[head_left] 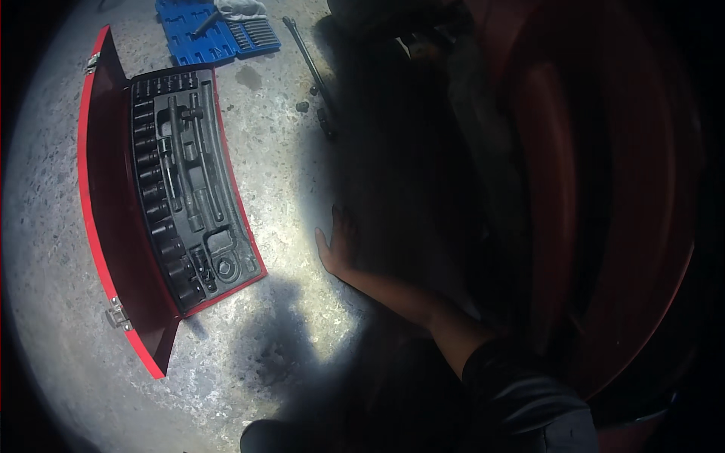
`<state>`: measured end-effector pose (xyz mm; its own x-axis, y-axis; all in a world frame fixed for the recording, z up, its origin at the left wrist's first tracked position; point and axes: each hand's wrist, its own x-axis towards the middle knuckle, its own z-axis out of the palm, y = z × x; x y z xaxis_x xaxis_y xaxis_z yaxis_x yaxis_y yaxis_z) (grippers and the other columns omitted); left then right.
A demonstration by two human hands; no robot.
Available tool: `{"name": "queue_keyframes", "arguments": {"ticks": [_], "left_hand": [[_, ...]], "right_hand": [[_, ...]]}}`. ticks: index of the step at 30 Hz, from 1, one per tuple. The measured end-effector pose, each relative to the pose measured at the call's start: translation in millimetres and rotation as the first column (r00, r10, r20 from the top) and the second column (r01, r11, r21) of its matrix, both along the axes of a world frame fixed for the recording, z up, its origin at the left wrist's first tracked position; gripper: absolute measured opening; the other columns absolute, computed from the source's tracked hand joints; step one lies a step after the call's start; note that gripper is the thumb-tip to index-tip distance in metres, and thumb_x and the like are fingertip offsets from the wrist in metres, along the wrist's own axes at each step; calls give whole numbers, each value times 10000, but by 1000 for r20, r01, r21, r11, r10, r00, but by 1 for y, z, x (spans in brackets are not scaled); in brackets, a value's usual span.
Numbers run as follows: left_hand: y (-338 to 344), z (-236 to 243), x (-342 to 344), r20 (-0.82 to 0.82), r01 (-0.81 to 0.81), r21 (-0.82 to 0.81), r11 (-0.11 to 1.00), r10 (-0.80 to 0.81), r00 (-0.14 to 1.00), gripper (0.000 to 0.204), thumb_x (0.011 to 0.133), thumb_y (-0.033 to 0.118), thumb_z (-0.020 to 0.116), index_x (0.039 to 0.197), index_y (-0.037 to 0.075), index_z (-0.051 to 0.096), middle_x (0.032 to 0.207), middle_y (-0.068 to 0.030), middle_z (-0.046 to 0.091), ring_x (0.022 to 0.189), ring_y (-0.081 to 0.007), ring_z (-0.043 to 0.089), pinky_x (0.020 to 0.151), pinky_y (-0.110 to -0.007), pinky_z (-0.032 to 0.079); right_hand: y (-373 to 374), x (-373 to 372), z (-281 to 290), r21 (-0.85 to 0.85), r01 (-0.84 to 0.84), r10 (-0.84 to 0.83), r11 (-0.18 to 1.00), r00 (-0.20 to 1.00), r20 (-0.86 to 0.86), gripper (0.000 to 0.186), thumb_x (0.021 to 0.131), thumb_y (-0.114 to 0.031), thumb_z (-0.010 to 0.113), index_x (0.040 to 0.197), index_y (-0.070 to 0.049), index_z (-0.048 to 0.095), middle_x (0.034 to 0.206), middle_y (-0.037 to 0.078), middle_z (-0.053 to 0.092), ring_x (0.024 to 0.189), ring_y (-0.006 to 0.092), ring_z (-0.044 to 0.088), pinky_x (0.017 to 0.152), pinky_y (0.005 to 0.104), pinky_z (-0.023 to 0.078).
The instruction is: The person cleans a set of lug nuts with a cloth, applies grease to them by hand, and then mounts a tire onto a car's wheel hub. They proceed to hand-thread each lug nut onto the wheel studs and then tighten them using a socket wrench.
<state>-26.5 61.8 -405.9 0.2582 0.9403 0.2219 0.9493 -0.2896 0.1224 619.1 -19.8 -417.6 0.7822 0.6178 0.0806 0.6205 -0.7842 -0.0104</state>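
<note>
My right hand (pixel 339 245) rests on the rough concrete floor, with its fingers stretched out and the thumb apart. It holds nothing and lies at the edge of a deep shadow. The forearm reaches in from the lower right, in a dark sleeve. My left hand is not in view. To the left of my hand, an open red metal toolbox (pixel 249 240) holds black sockets (pixel 153 176) in a row and bars in a grey moulded tray. Farther off, a long-handled socket wrench (pixel 306 59) lies on the floor, its near end fading into the shadow.
An open blue plastic case (pixel 198 47) with small bits lies at the far left, a whitish cloth (pixel 242 9) on it. Small dark pieces (pixel 302 107) lie beside the wrench. A large curved dark-red panel (pixel 555 174) rises on the right; the space beneath is too dark to make out.
</note>
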Motion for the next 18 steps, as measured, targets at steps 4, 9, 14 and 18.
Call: {"name": "queue_keyframes", "arguments": {"ticks": [4,9,14,18], "left_hand": [[14,12,2,-58,18,-88,996,-23,998,741,1008,580,351,489,62,241,431,-39,274,388,-202,243,390,-376,188],[43,-16,56,-81,94,-101,990,-102,991,514,1018,358,480,596,65,483,571,-84,503,447,-219,428,398,-419,306],[71,-75,137,-29,162,-151,975,-168,985,500,1015,352,484,604,67,491,573,-83,506,450,-219,434,401,-419,313],[65,-119,196,15,156,-183,971,-155,988,489,1012,348,488,610,69,497,575,-81,509,453,-220,439,404,-420,318]], "right_hand": [[4,-3,-2,-42,27,-32,999,994,-109,741,935,-384,548,1485,36,284,1488,345,286,1360,484,311,1131,550,222],[5,2,-2,-66,2,-9,998,994,-105,818,905,-424,568,1515,11,239,1502,341,249,1329,511,307,1100,592,224],[-4,16,2,33,-54,59,998,985,-165,842,877,-383,627,1511,19,245,1514,347,215,1337,507,290,1091,594,223],[-2,20,19,65,-43,61,997,949,-310,847,866,-369,660,1502,23,262,1531,336,184,1393,487,230,1117,582,193]]}}
